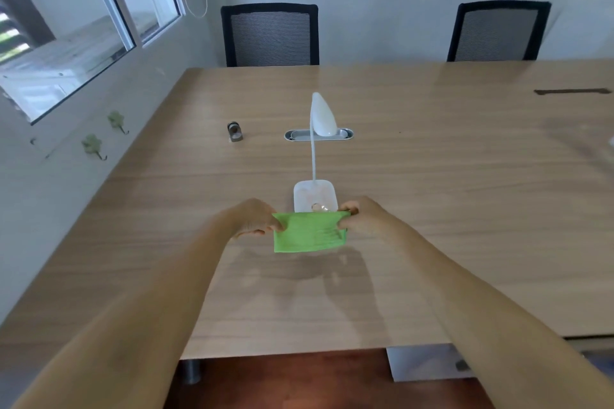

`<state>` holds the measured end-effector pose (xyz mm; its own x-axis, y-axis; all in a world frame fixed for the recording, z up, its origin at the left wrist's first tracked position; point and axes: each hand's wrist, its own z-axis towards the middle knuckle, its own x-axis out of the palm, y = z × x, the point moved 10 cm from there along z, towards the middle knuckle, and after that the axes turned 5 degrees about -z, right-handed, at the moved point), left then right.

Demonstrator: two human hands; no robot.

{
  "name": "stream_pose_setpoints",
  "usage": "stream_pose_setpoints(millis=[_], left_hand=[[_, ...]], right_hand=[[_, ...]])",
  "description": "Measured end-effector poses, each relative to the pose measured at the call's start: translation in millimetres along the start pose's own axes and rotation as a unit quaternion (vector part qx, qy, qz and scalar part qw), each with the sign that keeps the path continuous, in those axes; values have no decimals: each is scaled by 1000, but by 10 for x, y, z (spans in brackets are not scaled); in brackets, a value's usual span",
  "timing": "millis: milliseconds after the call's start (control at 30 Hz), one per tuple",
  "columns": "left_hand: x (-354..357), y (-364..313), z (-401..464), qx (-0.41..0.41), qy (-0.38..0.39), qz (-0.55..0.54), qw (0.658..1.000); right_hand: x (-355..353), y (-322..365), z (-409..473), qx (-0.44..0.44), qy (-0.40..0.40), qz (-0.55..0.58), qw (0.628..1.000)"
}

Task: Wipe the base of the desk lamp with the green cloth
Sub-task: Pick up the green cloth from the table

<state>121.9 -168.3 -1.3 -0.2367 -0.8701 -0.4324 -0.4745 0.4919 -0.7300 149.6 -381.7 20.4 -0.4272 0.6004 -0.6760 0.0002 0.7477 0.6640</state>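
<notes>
Head view, setting: a long wooden table (pixel 432 176) fills the middle of the picture, seen from above by the person who stands at its near edge.
Green cloth: a green cloth (pixel 309 232), folded to a rectangle, is held stretched between both hands just above the table, in front of the lamp.
Left hand: the left hand (pixel 252 217) pinches the cloth's left edge, fingers curled onto it.
Right hand: the right hand (pixel 363 216) pinches the cloth's right upper corner in the same way.
Desk lamp: a white desk lamp (pixel 320 116) stands on the table just beyond the cloth; its thin neck rises from the base (pixel 315 194), a flat rounded white square whose near edge the cloth partly hides.
Table fittings: a silver oval cable slot (pixel 345 134) lies behind the lamp; a small dark metal object (pixel 235 131) sits to its left.
Far side: two black mesh chairs (pixel 270 35) stand at the far edge; a window (pixel 66 26) is on the left wall.
</notes>
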Motion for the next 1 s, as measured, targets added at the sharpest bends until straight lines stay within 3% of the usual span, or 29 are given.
stream_pose_setpoints(millis=[167,300,400,500,567,633,700,800,900,967,1000], left_hand=[[133,139,8,-47,47,-118,991],[269,184,-34,-61,60,-186,979],[340,235,-8,-68,46,-238,968],[439,280,13,-85,34,-277,956],[502,302,24,-95,34,-301,948],[565,321,50,-98,38,-325,940],[663,321,66,-99,55,-348,931],[835,303,61,-103,93,-356,924],[898,312,86,-102,122,-310,937],[757,339,179,-80,94,-215,969],[609,371,284,-61,55,-142,986]], right_hand=[[36,-101,-6,39,9,114,993],[161,-268,-15,87,10,276,957],[263,-415,-36,140,-14,416,898],[402,-516,-54,171,-37,549,817],[496,-435,-58,141,-25,635,759],[571,-345,-48,99,-8,680,726],[633,-307,-30,71,-4,689,722],[673,-239,-2,31,13,662,748],[471,-335,18,32,-28,639,768],[175,-469,24,43,-107,577,808],[-20,-537,27,41,-155,508,846]])
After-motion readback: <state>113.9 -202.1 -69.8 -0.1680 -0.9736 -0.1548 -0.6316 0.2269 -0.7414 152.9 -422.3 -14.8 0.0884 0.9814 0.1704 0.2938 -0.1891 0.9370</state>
